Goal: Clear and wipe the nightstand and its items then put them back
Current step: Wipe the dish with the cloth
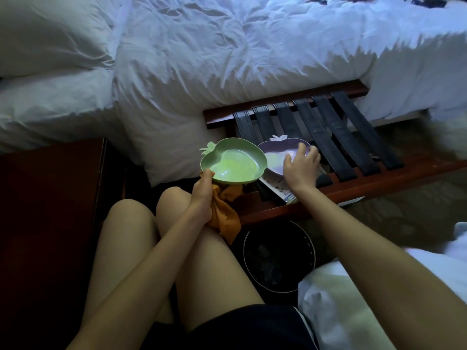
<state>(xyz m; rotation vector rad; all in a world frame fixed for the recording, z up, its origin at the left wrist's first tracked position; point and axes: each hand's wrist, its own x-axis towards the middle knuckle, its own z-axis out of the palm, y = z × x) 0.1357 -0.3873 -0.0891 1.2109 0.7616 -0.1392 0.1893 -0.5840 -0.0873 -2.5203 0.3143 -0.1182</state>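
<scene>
Head view: left hand point(202, 195) pinches green bowl point(235, 162) rim and cloth point(225, 218); right hand point(302, 165) grips purple bowl point(278, 151) rim.

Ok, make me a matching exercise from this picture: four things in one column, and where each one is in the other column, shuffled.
Things
1. green apple-shaped bowl
2. purple apple-shaped bowl
3. orange cloth
4. round bin

Places
A. on the floor by the luggage rack
B. hanging from the left hand, beneath a bowl
C. at the luggage rack, under the right hand
D. held up by its rim in the left hand

Pairs: 1-D, 2-C, 3-B, 4-A
</scene>
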